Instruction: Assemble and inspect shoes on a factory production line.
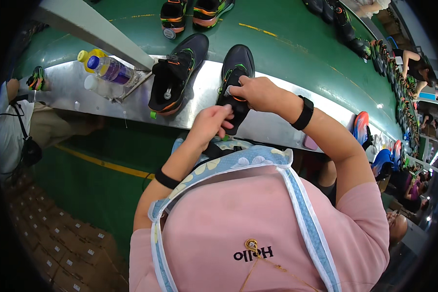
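Pinches the dark shoe (237, 61) near its tongue with the right hand (259, 92), above centre of the frame, over the metal tabletop (270, 129), right of a matching shoe (176, 72). Curls the left hand (209, 124) by the heel; cannot tell whether gripping.

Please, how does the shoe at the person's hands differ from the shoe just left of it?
The right shoe is touched by the right hand; no hand touches the left shoe. The right shoe's toe points nearly straight away; the left shoe's slants rightward. The left shoe's opening is uncovered; the right shoe's is partly hidden. Both are dark with orange and green accents.
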Action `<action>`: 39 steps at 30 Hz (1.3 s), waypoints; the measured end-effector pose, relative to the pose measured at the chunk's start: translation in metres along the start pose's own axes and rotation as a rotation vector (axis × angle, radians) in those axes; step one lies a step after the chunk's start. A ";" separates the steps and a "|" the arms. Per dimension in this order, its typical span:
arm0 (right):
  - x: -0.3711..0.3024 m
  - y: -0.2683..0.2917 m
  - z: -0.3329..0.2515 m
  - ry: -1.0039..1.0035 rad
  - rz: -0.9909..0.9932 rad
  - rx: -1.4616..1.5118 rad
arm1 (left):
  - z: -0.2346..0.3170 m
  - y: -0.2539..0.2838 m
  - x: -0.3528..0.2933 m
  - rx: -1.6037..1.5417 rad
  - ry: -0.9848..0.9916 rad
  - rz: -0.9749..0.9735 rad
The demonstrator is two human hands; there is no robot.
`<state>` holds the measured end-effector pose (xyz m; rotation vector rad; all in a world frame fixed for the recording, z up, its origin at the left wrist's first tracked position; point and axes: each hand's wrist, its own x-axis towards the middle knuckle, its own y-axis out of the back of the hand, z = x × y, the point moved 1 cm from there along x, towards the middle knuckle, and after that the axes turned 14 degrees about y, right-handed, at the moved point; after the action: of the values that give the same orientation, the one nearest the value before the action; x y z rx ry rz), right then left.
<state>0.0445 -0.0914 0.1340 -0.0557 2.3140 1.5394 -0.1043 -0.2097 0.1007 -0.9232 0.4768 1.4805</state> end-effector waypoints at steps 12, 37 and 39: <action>-0.045 -0.008 -0.014 0.081 0.379 0.351 | -0.046 -0.033 0.027 -0.218 0.089 -0.223; -0.045 -0.045 -0.026 -0.065 0.695 -0.062 | -0.048 -0.043 0.020 -0.134 0.044 -0.268; -0.050 -0.035 -0.027 -0.058 0.670 0.081 | -0.059 -0.044 0.026 -0.133 0.063 -0.286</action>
<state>0.0920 -0.1376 0.1281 0.8511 2.4755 1.6831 -0.0440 -0.2317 0.0555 -1.0975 0.2802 1.2360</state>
